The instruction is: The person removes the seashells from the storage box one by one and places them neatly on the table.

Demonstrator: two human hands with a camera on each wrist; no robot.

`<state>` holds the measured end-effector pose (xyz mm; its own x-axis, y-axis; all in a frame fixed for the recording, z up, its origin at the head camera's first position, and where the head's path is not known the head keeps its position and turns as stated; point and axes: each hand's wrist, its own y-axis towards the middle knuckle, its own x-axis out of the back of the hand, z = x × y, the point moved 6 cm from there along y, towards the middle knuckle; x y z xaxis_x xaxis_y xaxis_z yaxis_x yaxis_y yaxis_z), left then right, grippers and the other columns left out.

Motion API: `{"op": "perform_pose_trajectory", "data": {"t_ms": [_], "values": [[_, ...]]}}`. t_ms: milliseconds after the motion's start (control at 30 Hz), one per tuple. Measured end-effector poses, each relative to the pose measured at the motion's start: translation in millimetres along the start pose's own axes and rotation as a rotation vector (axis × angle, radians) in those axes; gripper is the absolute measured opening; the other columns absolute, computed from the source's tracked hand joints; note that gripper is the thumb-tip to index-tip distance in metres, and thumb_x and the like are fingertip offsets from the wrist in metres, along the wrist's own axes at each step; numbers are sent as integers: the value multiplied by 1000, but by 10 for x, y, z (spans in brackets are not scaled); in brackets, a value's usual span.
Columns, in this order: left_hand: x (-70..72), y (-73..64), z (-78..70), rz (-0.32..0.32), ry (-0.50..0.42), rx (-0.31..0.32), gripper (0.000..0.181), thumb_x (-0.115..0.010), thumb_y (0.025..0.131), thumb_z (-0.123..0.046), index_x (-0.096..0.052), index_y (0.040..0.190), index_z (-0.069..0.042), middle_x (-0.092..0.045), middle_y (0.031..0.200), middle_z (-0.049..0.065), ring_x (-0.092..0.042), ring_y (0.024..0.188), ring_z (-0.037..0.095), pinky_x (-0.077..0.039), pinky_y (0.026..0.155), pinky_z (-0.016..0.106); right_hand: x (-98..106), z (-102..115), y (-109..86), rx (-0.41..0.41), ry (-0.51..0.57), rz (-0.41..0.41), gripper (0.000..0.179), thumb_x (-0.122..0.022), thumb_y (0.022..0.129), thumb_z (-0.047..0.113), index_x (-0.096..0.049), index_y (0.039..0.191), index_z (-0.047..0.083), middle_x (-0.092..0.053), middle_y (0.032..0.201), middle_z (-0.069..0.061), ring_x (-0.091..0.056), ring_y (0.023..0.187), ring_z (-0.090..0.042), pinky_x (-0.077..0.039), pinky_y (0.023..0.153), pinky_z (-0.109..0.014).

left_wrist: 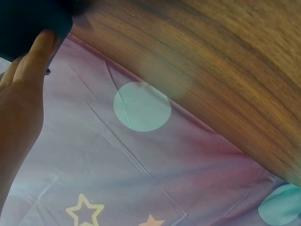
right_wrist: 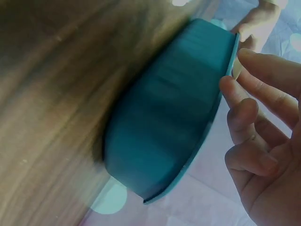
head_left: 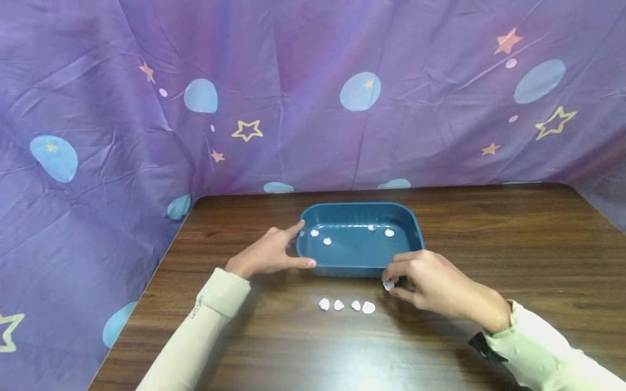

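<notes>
A dark teal rectangular basin (head_left: 359, 271) sits on the table with several small white pebble-like pieces (head_left: 389, 232) on its floor. My left hand (head_left: 269, 252) rests at its left end, thumb stretched along the front rim and fingers at the left side. Between thumb and fingertips my right hand (head_left: 430, 279) pinches one small white pebble-like piece (head_left: 388, 284), just in front of the basin's front right corner. In the right wrist view, the right fingers (right_wrist: 244, 113) are beside the basin's rim, and the piece is hidden there. Several similar white pieces (head_left: 368, 308) lie in a row nearer me.
The brown wood-grain table (head_left: 513, 233) reaches back to a purple curtain (head_left: 303, 108) printed with stars and blue ovals. The curtain also runs down the left side. A bright glare spot lies on the table's front part.
</notes>
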<state>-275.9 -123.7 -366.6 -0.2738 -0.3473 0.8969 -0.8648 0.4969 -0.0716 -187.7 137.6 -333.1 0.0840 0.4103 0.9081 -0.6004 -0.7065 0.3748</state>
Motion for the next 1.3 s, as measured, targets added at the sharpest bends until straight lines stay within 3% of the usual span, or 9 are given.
{"op": "perform_pose_trajectory", "data": {"t_ms": [67, 200, 300, 433, 633, 900, 1300], "values": [[8, 1, -6, -4, 5, -8, 107, -74, 81, -61, -27, 158, -5, -55, 146, 22, -62, 100, 21, -51, 107, 43, -29, 13, -19, 0, -2, 8, 19, -85, 74, 14, -73, 83, 26, -66, 80, 19, -53, 66, 7, -50, 58, -19], [11, 6, -10, -2, 9, -18, 107, -75, 81, -61, -28, 158, -3, -70, 122, 21, -58, 79, 16, -54, 100, 39, -89, 26, -49, -3, -15, 35, 20, -85, 72, 14, -74, 83, 26, -67, 79, 20, -60, 69, 5, -56, 63, -25], [15, 9, -15, -2, 12, -22, 107, -75, 81, -61, -28, 157, -3, -70, 121, 22, -56, 76, 13, -55, 99, 38, -137, 34, -59, -3, -21, 69, 21, -85, 72, 14, -73, 83, 27, -67, 78, 19, -61, 69, 4, -57, 62, -25], [22, 7, -19, -6, 16, -23, 107, -74, 81, -61, -28, 157, -3, -61, 138, 24, -60, 82, 14, -54, 103, 40, -194, 42, -70, 1, -37, 101, 23, -85, 71, 14, -70, 79, 29, -65, 76, 20, -58, 67, 5, -55, 59, -23], [17, 3, -13, -7, 15, -24, 107, -74, 81, -61, -28, 157, -3, -53, 147, 24, -64, 101, 22, -50, 110, 43, -274, 48, -90, 6, -59, 139, 24, -85, 70, 12, -72, 81, 30, -64, 75, 20, -55, 66, 5, -51, 54, -23], [1, -3, -24, 0, 23, -18, 108, -74, 81, -63, -27, 158, -3, -54, 147, 23, -61, 97, 18, -51, 109, 41, -362, 56, -87, 21, -62, 167, 26, -85, 69, 10, -69, 75, 30, -60, 71, 19, -47, 63, 6, -45, 52, -20], [6, 3, -18, 1, 10, -22, 108, -73, 81, -62, -26, 158, -2, -44, 154, 22, -60, 114, 19, -46, 114, 43, -443, 50, -57, 13, -82, 187, 30, -83, 67, 7, -61, 67, 28, -53, 63, 17, -40, 59, 5, -36, 48, -17]]}}
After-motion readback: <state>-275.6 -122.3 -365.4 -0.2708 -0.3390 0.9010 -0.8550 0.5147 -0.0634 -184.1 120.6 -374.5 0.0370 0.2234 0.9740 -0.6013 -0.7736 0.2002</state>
